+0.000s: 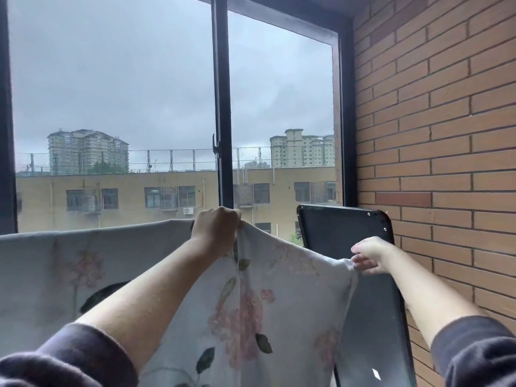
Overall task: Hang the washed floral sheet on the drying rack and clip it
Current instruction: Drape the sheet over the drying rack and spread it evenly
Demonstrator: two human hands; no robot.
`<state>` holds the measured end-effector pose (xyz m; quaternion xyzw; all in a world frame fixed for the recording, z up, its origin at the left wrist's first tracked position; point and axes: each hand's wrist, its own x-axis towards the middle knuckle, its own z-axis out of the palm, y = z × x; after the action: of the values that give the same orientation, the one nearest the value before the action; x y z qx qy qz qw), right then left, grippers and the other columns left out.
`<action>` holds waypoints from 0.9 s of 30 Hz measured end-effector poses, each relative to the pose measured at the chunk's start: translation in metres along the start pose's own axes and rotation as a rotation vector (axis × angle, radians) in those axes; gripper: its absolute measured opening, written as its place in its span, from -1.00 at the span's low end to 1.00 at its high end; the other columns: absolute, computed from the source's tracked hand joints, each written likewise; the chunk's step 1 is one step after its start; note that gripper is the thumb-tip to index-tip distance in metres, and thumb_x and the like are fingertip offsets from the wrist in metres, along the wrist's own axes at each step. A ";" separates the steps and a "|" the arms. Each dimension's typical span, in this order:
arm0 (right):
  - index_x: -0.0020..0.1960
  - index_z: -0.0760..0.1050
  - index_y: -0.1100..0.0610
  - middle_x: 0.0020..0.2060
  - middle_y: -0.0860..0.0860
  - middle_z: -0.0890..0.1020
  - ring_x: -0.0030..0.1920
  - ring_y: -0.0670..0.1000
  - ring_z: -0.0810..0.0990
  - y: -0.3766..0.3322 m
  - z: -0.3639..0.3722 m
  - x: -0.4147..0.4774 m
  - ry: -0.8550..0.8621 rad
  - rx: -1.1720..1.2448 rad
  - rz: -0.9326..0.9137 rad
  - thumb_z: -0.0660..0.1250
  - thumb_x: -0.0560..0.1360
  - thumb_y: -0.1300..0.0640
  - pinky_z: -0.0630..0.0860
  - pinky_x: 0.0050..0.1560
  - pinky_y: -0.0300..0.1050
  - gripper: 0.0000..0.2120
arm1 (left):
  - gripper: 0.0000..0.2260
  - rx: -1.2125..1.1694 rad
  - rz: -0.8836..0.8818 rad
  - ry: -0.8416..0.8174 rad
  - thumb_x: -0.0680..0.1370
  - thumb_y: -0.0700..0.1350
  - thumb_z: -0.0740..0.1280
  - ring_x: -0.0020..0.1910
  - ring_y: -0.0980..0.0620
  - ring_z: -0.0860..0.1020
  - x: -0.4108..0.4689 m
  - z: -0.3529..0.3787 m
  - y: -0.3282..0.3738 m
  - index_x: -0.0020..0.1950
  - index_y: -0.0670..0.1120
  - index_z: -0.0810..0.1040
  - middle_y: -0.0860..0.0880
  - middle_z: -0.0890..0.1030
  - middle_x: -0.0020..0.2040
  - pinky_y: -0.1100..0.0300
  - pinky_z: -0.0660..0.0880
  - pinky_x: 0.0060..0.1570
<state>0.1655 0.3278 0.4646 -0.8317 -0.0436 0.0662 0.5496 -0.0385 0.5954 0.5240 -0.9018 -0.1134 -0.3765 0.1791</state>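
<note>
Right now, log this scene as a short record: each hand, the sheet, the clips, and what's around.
left hand: grips the top edge of the floral sheet, raised
right hand: pinches the sheet's right corner
sheet: spread across in front of the window, top edge sagging between the hands
rack: not visible
clips: none in view
surroundings: brick wall at right, black panel behind the sheet

- A big window [125, 93] with a black frame [222, 107] showed a gray, cloudy sky.
- Yellow buildings [125, 196] stood outside.
- A brick wall [432, 121] was on the right.
- A black board [346, 227] leaned beside it.
</note>
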 end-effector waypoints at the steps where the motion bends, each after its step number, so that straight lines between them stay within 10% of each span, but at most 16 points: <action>1: -0.05 0.43 0.13 -0.22 0.08 0.54 -0.27 0.05 0.51 0.010 0.007 -0.003 -0.082 -0.124 0.033 0.22 0.55 0.10 0.48 -0.26 -0.11 -0.91 | -0.84 -0.004 0.009 -0.005 0.50 -0.25 0.20 -0.23 -0.07 0.58 0.000 0.002 0.002 -0.07 -0.07 0.55 -0.05 0.62 -0.20 0.13 0.46 -0.27; 5: -0.07 0.45 0.15 -0.27 0.11 0.53 -0.37 0.03 0.53 0.060 0.064 0.002 -0.237 -0.314 0.138 0.31 0.48 0.12 0.50 -0.28 -0.09 -0.90 | -0.85 0.035 0.064 -0.005 0.53 -0.21 0.19 -0.20 -0.06 0.59 -0.005 0.006 0.006 -0.04 -0.07 0.55 -0.05 0.62 -0.18 0.15 0.44 -0.26; 9: -0.27 0.44 0.18 -0.42 0.09 0.47 -0.42 0.04 0.44 0.080 0.096 0.010 -0.157 0.209 0.142 0.23 0.54 0.27 0.42 -0.28 -0.13 -0.79 | -0.84 0.146 0.114 -0.010 0.55 -0.15 0.18 -0.20 -0.04 0.58 -0.011 0.012 0.003 -0.01 -0.04 0.56 -0.02 0.62 -0.17 0.16 0.38 -0.22; 19: 0.01 0.56 0.30 -0.08 0.18 0.62 -0.13 0.13 0.61 0.062 0.030 0.036 0.148 0.189 0.019 0.38 0.44 0.10 0.53 -0.20 -0.09 -0.73 | -0.85 0.102 0.078 0.011 0.54 -0.22 0.20 -0.17 -0.07 0.59 -0.008 0.007 0.007 -0.03 -0.03 0.53 -0.04 0.63 -0.16 0.15 0.36 -0.19; 27: -0.18 0.42 0.10 -0.30 0.03 0.49 -0.38 -0.02 0.52 0.014 -0.030 0.007 0.046 0.629 -0.073 0.17 0.62 0.08 0.45 -0.36 -0.14 -0.78 | -0.88 0.103 0.080 0.043 0.52 -0.24 0.23 -0.15 -0.07 0.61 0.000 -0.008 0.010 -0.01 -0.06 0.48 -0.02 0.63 -0.15 0.18 0.36 -0.26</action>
<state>0.1773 0.2960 0.4626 -0.6202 -0.0386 0.0378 0.7826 -0.0403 0.5831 0.5263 -0.8870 -0.0924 -0.3821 0.2425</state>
